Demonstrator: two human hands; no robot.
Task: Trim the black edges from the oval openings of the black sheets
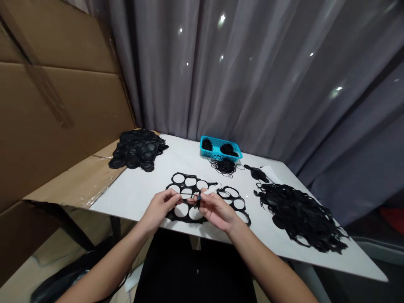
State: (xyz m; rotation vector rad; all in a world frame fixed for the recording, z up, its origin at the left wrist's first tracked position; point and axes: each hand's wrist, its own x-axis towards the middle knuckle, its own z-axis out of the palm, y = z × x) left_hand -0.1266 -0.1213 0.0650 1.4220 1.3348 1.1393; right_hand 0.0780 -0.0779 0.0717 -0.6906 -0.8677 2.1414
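A small black strip [198, 202] was grasped between the left hand [160, 207] and right hand [217, 211], above a holed black sheet [184, 176] on the white tabletop [135, 198].

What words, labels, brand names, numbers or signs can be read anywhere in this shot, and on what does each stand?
None can be read.
The cardboard, the blue basket, the white paper strip and the black sheet show no legible print.
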